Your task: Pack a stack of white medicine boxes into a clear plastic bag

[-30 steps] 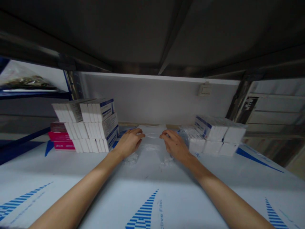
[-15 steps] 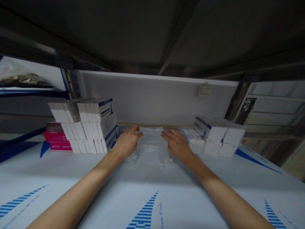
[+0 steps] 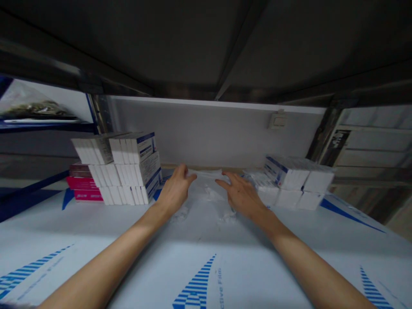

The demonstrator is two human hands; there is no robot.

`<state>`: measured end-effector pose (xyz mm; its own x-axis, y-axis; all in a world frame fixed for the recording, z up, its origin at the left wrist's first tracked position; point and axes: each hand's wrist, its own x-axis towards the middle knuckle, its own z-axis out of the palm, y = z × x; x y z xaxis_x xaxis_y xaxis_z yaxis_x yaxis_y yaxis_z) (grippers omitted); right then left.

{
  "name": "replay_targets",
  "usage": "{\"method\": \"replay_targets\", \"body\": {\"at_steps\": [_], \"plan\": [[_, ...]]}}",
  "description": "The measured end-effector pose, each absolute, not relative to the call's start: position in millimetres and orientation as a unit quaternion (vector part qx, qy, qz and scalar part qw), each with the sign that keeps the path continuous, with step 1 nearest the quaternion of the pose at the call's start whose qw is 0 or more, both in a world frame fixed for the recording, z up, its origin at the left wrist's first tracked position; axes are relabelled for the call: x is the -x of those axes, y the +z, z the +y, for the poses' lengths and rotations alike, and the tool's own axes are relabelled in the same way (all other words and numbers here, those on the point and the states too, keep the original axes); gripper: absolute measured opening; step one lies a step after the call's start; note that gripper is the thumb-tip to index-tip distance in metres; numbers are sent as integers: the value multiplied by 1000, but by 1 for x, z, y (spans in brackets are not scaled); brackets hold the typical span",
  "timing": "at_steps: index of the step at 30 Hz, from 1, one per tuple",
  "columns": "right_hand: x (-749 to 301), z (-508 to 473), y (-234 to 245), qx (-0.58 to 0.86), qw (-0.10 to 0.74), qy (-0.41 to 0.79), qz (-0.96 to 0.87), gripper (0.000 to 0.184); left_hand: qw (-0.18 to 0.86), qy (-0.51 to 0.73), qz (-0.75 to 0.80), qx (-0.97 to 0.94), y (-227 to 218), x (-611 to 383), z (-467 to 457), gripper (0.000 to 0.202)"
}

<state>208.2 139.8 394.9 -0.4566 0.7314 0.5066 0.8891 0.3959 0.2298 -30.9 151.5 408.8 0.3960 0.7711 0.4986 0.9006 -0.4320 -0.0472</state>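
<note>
A clear, crinkled plastic sheet or bag point(image 3: 206, 191) lies on the film-covered shelf, between my two hands. My left hand point(image 3: 175, 189) is at its left edge, with thumb and forefinger apart. At the right edge is my right hand point(image 3: 240, 193), its thumb and forefinger also spread. Both hands touch or nearly touch the plastic; their lower fingers are partly hidden. Bunched ends of the plastic show below each palm. A stack of white medicine boxes point(image 3: 128, 165) stands left of my left hand, and wrapped white boxes point(image 3: 294, 180) stand right of my right hand.
Pink-red boxes point(image 3: 85, 189) sit behind the left stack. Overhead hangs a dark metal shelf point(image 3: 161, 47), low above my hands. A white wall point(image 3: 209, 133) with a switch point(image 3: 277, 121) closes the back. Metal posts point(image 3: 325, 133) stand at the sides.
The thumb and forefinger of each hand have moved farther apart. The plastic between my hands has shifted and creased differently. The view has turned slightly left.
</note>
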Motion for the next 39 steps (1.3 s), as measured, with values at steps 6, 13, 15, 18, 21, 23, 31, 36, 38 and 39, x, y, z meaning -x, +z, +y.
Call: {"method": "replay_targets", "body": {"at_steps": [6,13,15,18,21,23,31,36,38,39], "plan": [[-212,142,396,528,179,-229,-798,33,205,-209,-478,828,408,28,149,39],[-214,140,397,527,123,-206,-815,48,211,-195,-493,821,413,24,144,24],[-216,139,395,532,108,-205,-815,61,202,-196,-499,820,411,24,145,31],[-218,137,393,549,99,-194,-807,68,173,-204,-494,827,405,25,148,60],[-218,136,392,543,103,-172,-816,61,151,-215,-468,844,398,27,152,72],[-217,136,392,539,126,-160,-817,52,151,-211,-455,852,394,27,153,66],[-219,138,392,539,184,-150,-808,38,179,-188,-458,850,400,18,144,31],[-217,129,395,544,132,-143,-816,61,169,-182,-489,836,401,21,145,24],[-216,127,395,552,117,-127,-816,69,146,-188,-495,835,399,24,147,46],[-216,127,394,551,117,-112,-819,73,130,-192,-493,839,397,25,147,54]]}}
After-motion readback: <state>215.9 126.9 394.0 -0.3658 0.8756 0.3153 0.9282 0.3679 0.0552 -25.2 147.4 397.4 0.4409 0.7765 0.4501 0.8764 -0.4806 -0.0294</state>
